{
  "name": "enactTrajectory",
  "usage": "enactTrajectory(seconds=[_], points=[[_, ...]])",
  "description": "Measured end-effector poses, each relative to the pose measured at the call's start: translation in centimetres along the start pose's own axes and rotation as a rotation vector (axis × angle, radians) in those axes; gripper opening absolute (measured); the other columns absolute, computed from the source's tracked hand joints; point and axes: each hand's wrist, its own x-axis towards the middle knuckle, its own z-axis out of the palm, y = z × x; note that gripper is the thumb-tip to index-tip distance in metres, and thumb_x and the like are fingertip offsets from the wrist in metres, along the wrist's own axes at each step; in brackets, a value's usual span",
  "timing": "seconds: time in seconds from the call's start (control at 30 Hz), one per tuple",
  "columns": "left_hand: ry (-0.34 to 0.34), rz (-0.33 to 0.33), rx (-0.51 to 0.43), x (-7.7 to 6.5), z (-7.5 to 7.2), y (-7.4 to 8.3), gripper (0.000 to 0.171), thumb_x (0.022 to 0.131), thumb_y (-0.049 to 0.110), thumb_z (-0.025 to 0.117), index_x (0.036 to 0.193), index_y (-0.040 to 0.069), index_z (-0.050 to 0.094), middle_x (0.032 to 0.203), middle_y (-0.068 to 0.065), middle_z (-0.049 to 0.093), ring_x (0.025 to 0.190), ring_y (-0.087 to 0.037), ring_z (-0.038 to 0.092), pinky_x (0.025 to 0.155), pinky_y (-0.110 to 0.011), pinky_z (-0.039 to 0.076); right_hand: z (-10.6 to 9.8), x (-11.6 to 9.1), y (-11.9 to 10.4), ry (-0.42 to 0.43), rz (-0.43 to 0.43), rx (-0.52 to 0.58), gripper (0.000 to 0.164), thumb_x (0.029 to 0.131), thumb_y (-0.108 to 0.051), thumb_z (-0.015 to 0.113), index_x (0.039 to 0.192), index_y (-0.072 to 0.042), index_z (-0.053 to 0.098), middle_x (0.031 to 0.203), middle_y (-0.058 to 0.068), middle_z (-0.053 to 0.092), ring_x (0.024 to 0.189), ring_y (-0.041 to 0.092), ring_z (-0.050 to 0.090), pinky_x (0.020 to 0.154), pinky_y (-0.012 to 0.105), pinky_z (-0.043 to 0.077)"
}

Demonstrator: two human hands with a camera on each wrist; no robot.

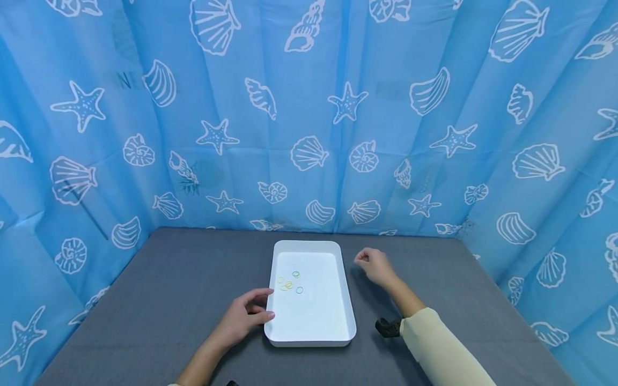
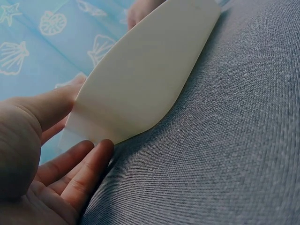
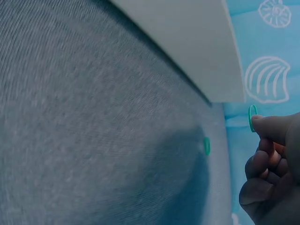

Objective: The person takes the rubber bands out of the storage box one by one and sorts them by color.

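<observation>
A shallow white tray [image 1: 316, 246] lies on the table, with several small rubber bands [image 1: 288, 285], yellow, green and bluish, in its left half. My left hand [image 1: 243, 316] holds the tray's left side, two fingertips over the rim and other fingers [image 2: 86, 180] against the outer wall. Beyond the tray's right side, my right hand [image 1: 379, 266] is raised over the cloth. Its thumb and finger pinch a green rubber band [image 3: 252, 117], seen in the right wrist view. Below that hand, a second green ring [image 3: 206, 146] lies on the cloth in its shadow.
Grey cloth [image 1: 193, 279] covers the table. A blue curtain [image 1: 309, 118] with white shells and starfish hangs behind the table and along both sides. A black strap and device [image 1: 388, 327] sit at the right wrist, by a cream sleeve [image 1: 439, 348].
</observation>
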Motion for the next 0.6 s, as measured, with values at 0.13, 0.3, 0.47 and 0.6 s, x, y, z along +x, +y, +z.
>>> enactTrajectory(seconds=[0.13,0.3,0.47,0.6], points=[[-0.006,0.000,-0.003,0.0,-0.1,0.0,0.055,0.082,0.024,0.079,0.132,0.012,0.059,0.124,-0.012,0.059,0.089,-0.020,0.060,0.072,-0.034,0.048,0.1,-0.1,0.6,0.005,0.010,0.000,0.006,0.093,-0.006,0.064,0.089,-0.001,0.065,0.079,0.004,0.061,0.069,0.017,0.054,0.063,0.036,0.045],[0.003,0.009,-0.012,-0.1,0.0,0.2,0.056,0.082,0.022,0.080,0.132,0.011,0.059,0.123,-0.013,0.059,0.088,-0.020,0.060,0.071,-0.033,0.049,0.4,-0.1,1.0,0.009,0.056,0.055,0.008,0.093,-0.005,0.063,0.088,0.001,0.064,0.076,0.006,0.060,0.061,0.016,0.055,0.058,0.033,0.046],[0.007,0.011,-0.012,-0.1,0.0,0.2,0.055,0.082,0.021,0.080,0.132,0.011,0.059,0.121,-0.013,0.059,0.088,-0.020,0.060,0.071,-0.033,0.049,0.7,-0.1,1.7,-0.001,0.127,0.111,0.009,0.095,-0.006,0.060,0.089,0.001,0.063,0.072,0.008,0.058,0.055,0.016,0.054,0.052,0.031,0.044],[-0.003,-0.002,-0.003,0.0,0.0,0.1,0.055,0.082,0.023,0.079,0.132,0.012,0.059,0.121,-0.012,0.059,0.089,-0.020,0.060,0.072,-0.034,0.049,0.8,-0.1,2.2,-0.004,0.167,0.144,0.010,0.096,-0.005,0.058,0.089,0.002,0.062,0.069,0.008,0.056,0.054,0.016,0.054,0.048,0.031,0.043]])
